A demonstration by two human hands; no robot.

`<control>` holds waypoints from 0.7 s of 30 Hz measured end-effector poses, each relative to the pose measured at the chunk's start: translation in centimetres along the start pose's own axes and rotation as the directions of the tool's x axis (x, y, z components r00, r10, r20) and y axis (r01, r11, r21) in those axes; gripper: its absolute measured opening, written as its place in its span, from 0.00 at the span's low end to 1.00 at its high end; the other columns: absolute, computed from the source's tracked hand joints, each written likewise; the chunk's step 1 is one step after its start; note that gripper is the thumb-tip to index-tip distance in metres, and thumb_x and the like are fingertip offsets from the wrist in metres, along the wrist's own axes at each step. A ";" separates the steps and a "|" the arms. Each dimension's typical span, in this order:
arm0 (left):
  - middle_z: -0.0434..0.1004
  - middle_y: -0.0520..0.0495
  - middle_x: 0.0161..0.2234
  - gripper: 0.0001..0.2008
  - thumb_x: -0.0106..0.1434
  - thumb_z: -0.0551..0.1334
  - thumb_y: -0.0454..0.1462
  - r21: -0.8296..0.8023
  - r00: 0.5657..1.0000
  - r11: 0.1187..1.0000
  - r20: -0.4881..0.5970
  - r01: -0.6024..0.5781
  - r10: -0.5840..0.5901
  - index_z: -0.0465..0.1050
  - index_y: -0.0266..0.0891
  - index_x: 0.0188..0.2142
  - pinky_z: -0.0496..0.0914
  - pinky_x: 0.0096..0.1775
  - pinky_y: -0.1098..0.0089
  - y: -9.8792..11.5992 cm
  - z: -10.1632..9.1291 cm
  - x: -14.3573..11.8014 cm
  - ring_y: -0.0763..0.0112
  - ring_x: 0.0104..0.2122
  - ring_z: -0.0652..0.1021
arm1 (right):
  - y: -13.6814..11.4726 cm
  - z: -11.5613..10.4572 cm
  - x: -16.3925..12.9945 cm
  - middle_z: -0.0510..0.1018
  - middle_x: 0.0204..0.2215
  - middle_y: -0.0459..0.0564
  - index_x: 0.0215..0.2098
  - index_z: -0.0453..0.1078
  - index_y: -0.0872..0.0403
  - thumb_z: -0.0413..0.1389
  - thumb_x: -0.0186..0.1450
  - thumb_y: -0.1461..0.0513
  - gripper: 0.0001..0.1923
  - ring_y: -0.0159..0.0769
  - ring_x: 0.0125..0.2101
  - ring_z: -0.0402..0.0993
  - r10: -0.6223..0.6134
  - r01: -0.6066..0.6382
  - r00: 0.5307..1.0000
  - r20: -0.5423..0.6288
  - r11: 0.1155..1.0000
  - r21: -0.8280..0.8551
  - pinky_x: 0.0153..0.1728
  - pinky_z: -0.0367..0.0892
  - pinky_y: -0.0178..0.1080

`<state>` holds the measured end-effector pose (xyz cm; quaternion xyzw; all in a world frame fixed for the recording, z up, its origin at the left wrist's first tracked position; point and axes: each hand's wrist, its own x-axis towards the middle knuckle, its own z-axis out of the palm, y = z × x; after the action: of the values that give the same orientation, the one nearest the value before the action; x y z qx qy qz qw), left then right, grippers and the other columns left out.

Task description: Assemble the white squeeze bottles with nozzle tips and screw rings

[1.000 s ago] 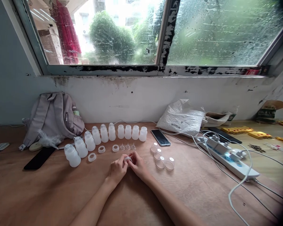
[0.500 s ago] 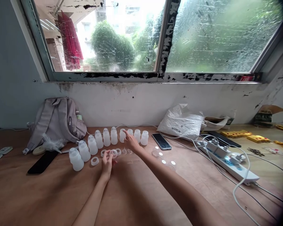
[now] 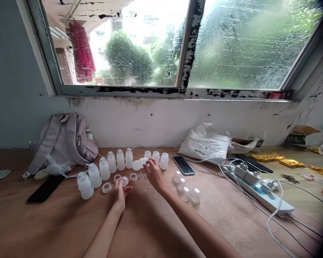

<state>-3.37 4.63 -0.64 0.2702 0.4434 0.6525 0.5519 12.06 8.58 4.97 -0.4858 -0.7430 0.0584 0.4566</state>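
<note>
With our left hand (image 3: 121, 186) pinching the ring cap (image 3: 124, 181), our right hand (image 3: 154, 173) should grip the tipped bottle (image 3: 139, 164) firmly.

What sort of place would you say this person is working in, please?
Probably an informal home or small-workshop bench: a wooden table under a weathered window, rows of small plastic bottles, a backpack and a power strip.

Frosted plastic bottle (image 3: 139, 164) (matt wooden table (image 3: 56, 222))
</note>
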 end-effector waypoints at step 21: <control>0.74 0.44 0.35 0.12 0.55 0.55 0.34 -0.306 0.944 0.906 0.245 0.293 -0.222 0.63 0.38 0.41 0.69 0.41 0.68 -0.7 1.4 -1.0 0.67 0.38 0.75 | 3.0 -1.6 -8.4 0.71 0.39 0.52 0.48 0.54 0.52 0.55 0.53 0.61 0.25 0.40 0.39 0.70 0.001 -0.024 0.980 0.197 0.993 0.114 0.38 0.66 0.41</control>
<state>-1.56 4.02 -0.49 0.1760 0.2977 0.6086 0.7142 16.19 3.10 -0.93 -0.4551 -0.7767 0.1519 0.4081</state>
